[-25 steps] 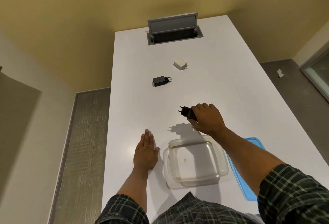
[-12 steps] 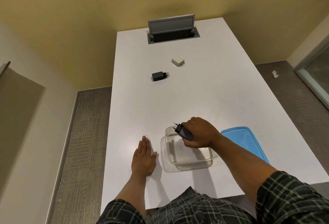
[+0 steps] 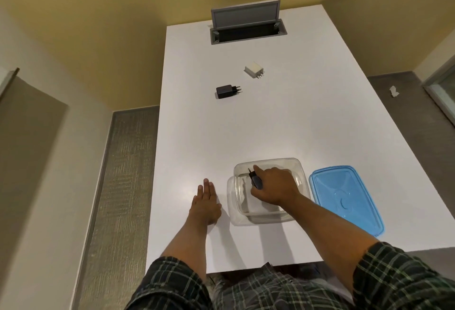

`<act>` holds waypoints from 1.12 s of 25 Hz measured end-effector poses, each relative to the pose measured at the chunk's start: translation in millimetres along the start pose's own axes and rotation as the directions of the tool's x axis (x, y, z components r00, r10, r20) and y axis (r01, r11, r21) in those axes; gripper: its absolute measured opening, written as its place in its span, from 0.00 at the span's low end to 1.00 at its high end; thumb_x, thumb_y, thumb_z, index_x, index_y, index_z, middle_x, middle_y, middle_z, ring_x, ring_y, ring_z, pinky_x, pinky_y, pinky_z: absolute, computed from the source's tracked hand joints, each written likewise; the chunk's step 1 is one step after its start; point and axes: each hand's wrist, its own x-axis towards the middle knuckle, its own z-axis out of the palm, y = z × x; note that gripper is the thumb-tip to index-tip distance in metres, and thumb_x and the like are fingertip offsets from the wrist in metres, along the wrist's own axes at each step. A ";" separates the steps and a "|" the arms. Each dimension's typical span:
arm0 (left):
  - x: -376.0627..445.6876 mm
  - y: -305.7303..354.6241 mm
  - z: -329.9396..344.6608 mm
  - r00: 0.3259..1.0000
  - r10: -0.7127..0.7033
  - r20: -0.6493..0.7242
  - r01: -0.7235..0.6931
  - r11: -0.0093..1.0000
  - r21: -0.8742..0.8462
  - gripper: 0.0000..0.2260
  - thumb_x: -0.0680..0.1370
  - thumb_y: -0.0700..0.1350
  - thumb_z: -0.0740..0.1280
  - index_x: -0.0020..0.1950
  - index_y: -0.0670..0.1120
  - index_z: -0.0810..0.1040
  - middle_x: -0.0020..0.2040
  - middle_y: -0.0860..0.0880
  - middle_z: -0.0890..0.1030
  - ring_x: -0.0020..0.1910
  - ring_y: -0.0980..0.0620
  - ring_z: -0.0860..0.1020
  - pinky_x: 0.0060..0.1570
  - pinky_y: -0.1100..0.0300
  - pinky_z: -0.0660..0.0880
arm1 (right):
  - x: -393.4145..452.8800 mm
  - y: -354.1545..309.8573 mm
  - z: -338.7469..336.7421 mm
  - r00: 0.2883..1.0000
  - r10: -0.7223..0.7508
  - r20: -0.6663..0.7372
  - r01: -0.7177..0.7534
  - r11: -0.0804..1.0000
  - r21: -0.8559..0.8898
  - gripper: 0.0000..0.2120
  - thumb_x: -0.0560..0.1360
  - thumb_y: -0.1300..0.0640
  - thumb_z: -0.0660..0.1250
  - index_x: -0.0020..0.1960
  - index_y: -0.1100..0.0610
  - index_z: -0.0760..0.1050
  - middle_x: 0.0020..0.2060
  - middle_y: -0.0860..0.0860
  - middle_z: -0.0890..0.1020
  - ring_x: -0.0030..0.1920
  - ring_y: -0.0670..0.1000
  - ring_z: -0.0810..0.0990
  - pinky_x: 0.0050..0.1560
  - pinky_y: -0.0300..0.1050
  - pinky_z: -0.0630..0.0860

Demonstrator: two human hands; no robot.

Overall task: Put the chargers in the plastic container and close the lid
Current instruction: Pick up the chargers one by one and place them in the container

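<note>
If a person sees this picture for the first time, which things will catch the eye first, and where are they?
First the right hand, holding a black charger inside the clear plastic container near the table's front edge. Next the bright blue lid, lying flat to the container's right. Farther away on the white table lie a second black charger and a white charger, while the left hand rests flat.

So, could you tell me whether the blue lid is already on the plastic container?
No, the blue lid lies flat on the table to the right of the open plastic container.
</note>
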 end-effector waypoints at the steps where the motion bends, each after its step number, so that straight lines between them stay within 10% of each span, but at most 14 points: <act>1: 1.0 -0.4 -0.4 1.000 0.006 0.003 -0.006 1.000 0.004 0.33 0.85 0.50 0.51 0.79 0.39 0.34 0.80 0.41 0.32 0.80 0.39 0.38 0.79 0.44 0.48 | 1.2 -3.5 3.7 1.000 0.014 0.007 -0.014 1.000 0.016 0.20 0.71 0.46 0.64 0.61 0.51 0.74 0.36 0.50 0.83 0.39 0.55 0.82 0.34 0.44 0.72; 5: 0.8 0.2 -3.8 1.000 0.009 0.011 -0.009 1.000 0.015 0.33 0.85 0.50 0.52 0.79 0.39 0.35 0.80 0.41 0.32 0.81 0.39 0.39 0.79 0.44 0.49 | 4.2 -18.9 16.9 0.993 0.082 0.080 -0.085 0.996 0.038 0.12 0.70 0.48 0.63 0.51 0.52 0.74 0.36 0.51 0.81 0.40 0.56 0.82 0.33 0.43 0.70; 28: 60.3 -16.3 -58.3 0.997 -0.027 0.067 0.026 1.000 0.014 0.29 0.84 0.47 0.49 0.81 0.41 0.39 0.82 0.44 0.37 0.81 0.43 0.42 0.78 0.45 0.54 | 72.6 -20.7 31.4 0.962 0.141 0.236 -0.123 0.988 -0.090 0.26 0.75 0.47 0.63 0.68 0.59 0.65 0.44 0.55 0.83 0.43 0.59 0.83 0.37 0.46 0.73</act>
